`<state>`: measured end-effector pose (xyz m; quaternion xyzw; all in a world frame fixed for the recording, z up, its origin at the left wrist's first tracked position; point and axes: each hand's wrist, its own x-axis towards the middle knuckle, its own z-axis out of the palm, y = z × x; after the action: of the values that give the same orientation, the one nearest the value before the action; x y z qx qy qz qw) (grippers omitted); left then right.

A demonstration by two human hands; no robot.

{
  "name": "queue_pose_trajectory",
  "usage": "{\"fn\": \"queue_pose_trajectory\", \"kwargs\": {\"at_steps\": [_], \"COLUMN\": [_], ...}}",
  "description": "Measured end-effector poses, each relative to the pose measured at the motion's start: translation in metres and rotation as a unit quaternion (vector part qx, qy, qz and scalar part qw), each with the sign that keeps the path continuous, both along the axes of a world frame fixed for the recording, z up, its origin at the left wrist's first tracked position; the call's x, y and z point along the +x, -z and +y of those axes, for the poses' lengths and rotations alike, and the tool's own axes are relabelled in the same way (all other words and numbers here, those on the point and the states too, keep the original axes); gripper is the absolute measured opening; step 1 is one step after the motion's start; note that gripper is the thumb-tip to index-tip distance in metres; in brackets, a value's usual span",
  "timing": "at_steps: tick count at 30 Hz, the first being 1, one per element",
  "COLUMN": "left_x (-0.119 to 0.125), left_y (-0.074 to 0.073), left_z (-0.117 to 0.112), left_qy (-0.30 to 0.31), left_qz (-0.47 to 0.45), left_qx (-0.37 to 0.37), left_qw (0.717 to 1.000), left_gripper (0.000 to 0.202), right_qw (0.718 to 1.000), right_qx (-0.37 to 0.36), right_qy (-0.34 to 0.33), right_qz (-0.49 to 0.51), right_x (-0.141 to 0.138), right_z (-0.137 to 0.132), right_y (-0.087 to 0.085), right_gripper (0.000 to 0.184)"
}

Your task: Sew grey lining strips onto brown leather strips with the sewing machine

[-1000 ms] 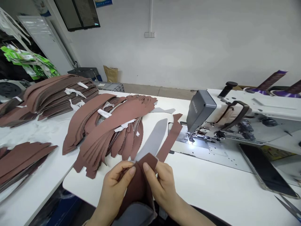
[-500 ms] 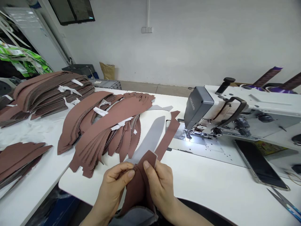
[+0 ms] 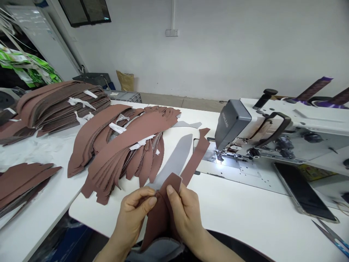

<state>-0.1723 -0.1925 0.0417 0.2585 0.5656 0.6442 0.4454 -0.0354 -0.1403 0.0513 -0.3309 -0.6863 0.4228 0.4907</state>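
A reddish-brown fabric piece (image 3: 157,220) with a grey underside hangs between my hands at the front table edge. My left hand (image 3: 134,211) pinches its left side between thumb and fingertips, at a seam or join. With the thumb on top and the fingers underneath, my right hand (image 3: 185,209) grips the upper end of the piece. Just beyond my hands lie a grey strip (image 3: 174,158) and a narrow brown strip (image 3: 195,156). Bundles of curved brown pieces (image 3: 131,142), tied with white strips, are heaped to the left of them.
A sewing machine (image 3: 245,127) with its lamp lit stands at the right. A phone (image 3: 305,191) and blue-handled scissors (image 3: 331,236) lie in front of it. Further left are a taller brown stack (image 3: 62,105) and a smaller pile (image 3: 24,183) on the adjoining table.
Both hands keep their hold on the brown fabric piece in nearly the same place. The view has shifted very slightly.
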Motion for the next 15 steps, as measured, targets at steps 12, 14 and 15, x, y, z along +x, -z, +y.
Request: {"fn": "queue_pose_trajectory", "kwargs": {"at_steps": [12, 14, 15], "left_x": [0.0051, 0.0059, 0.0056], "left_y": [0.0103, 0.0107, 0.0114], "left_z": [-0.0014, 0.0001, 0.0005], "left_qy": [0.035, 0.026, 0.021], "left_qz": [0.077, 0.070, 0.062], "left_qx": [0.029, 0.025, 0.018], "left_qw": [0.996, 0.997, 0.998], "left_gripper": [0.018, 0.021, 0.023], "right_qw": [0.999, 0.998, 0.999], "right_qx": [-0.033, -0.040, -0.032], "right_qy": [0.037, 0.040, 0.040], "right_qz": [-0.017, -0.008, -0.010], "right_x": [0.0029, 0.0024, 0.0026], "right_z": [0.0006, 0.0003, 0.0009], "right_y": [-0.0020, -0.0013, -0.0013], "right_gripper": [0.027, 0.027, 0.027]}}
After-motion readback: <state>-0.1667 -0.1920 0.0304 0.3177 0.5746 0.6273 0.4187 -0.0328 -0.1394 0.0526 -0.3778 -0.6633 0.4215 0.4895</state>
